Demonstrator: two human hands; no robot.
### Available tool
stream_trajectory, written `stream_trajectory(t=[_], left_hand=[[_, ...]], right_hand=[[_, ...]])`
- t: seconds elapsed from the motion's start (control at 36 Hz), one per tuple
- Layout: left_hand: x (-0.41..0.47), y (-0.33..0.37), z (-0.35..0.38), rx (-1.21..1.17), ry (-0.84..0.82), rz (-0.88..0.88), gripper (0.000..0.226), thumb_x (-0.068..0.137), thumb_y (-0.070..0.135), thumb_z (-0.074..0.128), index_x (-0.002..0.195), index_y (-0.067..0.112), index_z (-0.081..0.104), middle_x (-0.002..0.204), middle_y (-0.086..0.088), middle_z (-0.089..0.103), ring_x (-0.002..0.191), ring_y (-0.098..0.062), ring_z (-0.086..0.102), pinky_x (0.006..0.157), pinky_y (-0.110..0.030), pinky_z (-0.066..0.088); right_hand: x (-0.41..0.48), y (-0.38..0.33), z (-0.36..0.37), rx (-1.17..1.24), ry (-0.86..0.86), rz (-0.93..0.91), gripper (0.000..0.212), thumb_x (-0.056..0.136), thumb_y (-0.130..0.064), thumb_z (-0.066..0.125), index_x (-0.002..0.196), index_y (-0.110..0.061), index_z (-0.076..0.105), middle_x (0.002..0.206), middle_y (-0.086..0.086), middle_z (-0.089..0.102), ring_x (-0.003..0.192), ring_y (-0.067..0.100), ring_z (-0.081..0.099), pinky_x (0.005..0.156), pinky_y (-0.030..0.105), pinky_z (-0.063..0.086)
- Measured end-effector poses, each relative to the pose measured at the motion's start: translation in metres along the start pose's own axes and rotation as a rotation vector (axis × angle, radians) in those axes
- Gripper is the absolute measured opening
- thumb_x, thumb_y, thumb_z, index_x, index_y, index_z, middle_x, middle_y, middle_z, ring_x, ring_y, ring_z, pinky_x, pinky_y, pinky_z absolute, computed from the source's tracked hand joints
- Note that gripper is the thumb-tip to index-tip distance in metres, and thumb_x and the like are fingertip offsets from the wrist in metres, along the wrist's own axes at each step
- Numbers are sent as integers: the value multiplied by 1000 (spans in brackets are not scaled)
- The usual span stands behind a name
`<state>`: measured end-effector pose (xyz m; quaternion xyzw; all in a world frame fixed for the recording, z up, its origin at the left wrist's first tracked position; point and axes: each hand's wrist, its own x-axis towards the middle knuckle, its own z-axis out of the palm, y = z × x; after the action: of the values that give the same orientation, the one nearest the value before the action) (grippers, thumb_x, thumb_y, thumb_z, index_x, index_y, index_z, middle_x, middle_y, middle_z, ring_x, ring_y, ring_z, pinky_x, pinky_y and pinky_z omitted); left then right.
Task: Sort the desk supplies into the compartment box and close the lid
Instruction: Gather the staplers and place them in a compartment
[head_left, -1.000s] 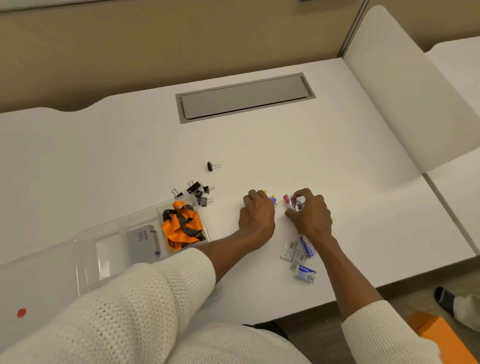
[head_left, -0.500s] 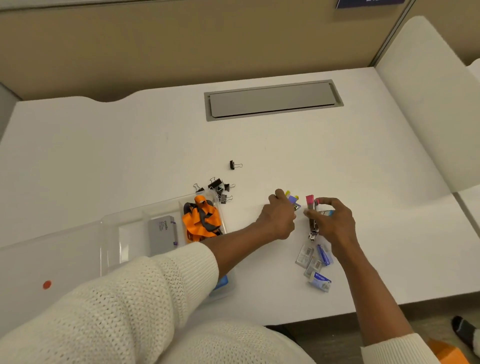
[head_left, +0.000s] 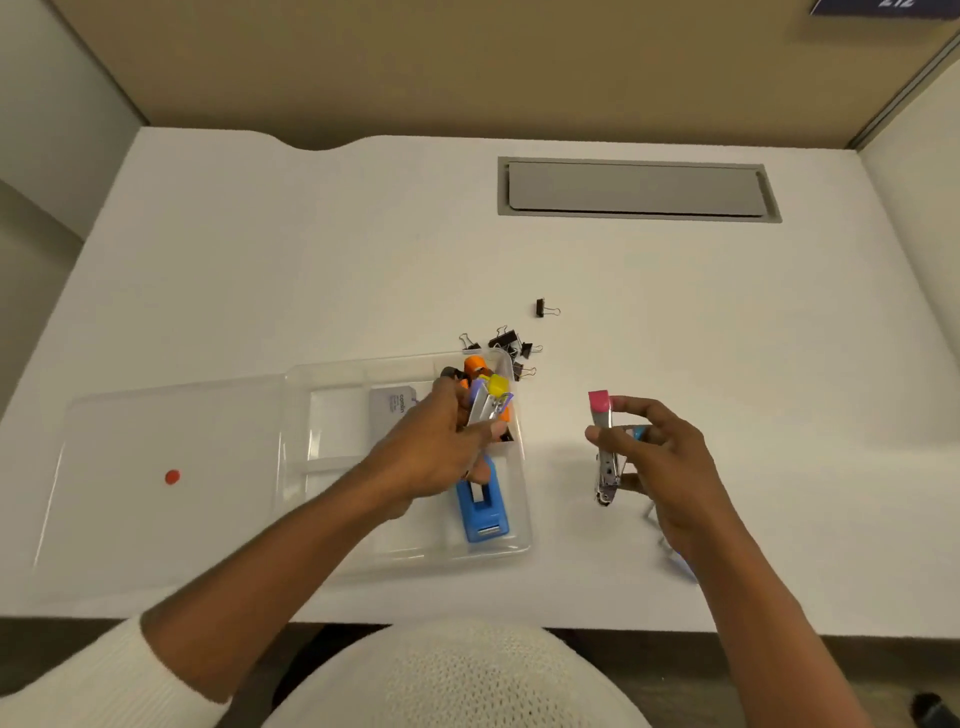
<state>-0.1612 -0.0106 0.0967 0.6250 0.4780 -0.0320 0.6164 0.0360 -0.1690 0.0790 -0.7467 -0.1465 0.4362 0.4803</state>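
A clear compartment box (head_left: 519, 540) lies on the white desk with its lid (head_left: 156, 519) folded open to the left. My left hand (head_left: 441, 452) hovers over the box's right side and grips small staplers, one yellow-topped (head_left: 488, 402). My right hand (head_left: 660, 457), to the right of the box, holds a pink-topped mini stapler (head_left: 602, 447) upright, with a blue one behind it. Inside the box lie a blue stapler (head_left: 483, 512), an orange lanyard (head_left: 475, 366) and a grey card box (head_left: 392, 410).
Several black binder clips (head_left: 511, 345) lie just behind the box, and one single clip (head_left: 543, 309) lies farther back. A grey cable hatch (head_left: 636, 189) is set into the desk at the back. Small staple packets (head_left: 675, 556) lie mostly hidden under my right wrist.
My left hand has carried its small staplers leftwards from the desk to above the box. My right hand has lifted the pink stapler off the desk. The camera has tilted down.
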Motion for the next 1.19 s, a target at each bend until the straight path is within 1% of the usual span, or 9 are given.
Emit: stream_trajectory(t=[0.11,0.28,0.39,0.47,0.53,0.75,0.92,1.06,1.19], left_hand=[[-20,-40,-38,-78,115,-73,29,99,40,68,119,27,52,103,-2,76,74,-14,81,72,-28,61],[-45,-93,-77,-211,205,-98,26,99,38,69,117,26,55,103,-12,77,78,-21,82,100,-49,57],[-51,-113,-90,-216,244,-101,26,99,40,68,117,28,54,90,-3,81,76,-18,82,93,-42,57],[-52,-124,-98,-185,244,-105,28,98,44,67,117,31,52,85,1,82,75,-15,81,85,-35,55],[-52,-128,-102,-151,250,-111,33,98,46,66,121,30,51,87,0,81,74,-13,81,75,-27,52],[-52,-140,-109,-60,192,-108,36,98,47,65,125,30,48,89,5,79,71,-6,79,66,-20,50],[-57,-144,-113,-21,133,-77,32,100,45,65,123,30,49,93,6,77,70,-1,77,62,-16,45],[-58,-146,-118,-22,112,-57,33,99,41,67,123,28,49,108,2,73,71,-6,77,48,-5,48],[-56,-148,-124,-16,98,-38,33,99,38,68,123,27,48,109,2,71,69,-8,77,49,-6,49]], right_hand=[[-15,-6,52,-33,-122,9,36,76,-25,87,107,-37,73,95,16,72,82,21,75,62,30,59],[-28,2,129,-133,-210,-32,38,71,-30,90,103,-37,73,93,-4,69,75,17,67,64,31,60],[-33,13,173,-240,-207,-47,45,72,-36,89,111,-35,68,104,0,68,82,17,65,75,42,62],[-37,20,198,-388,-130,-99,48,75,-40,86,116,-33,63,101,-9,64,79,7,63,64,19,52],[-41,27,211,-537,-65,-153,50,77,-40,84,120,-33,58,103,-13,60,76,5,61,63,13,47],[-43,54,249,-1077,135,-274,55,84,-40,76,130,-24,49,122,0,65,100,20,68,78,34,59],[-36,64,264,-1181,115,-272,60,88,-42,74,138,-20,47,131,7,61,110,23,65,85,34,57],[-39,66,263,-1231,82,-279,59,89,-39,74,138,-18,49,135,9,57,116,24,61,92,35,56],[-40,62,258,-1201,54,-260,53,90,-37,73,136,-21,52,133,5,58,116,20,61,99,33,53]])
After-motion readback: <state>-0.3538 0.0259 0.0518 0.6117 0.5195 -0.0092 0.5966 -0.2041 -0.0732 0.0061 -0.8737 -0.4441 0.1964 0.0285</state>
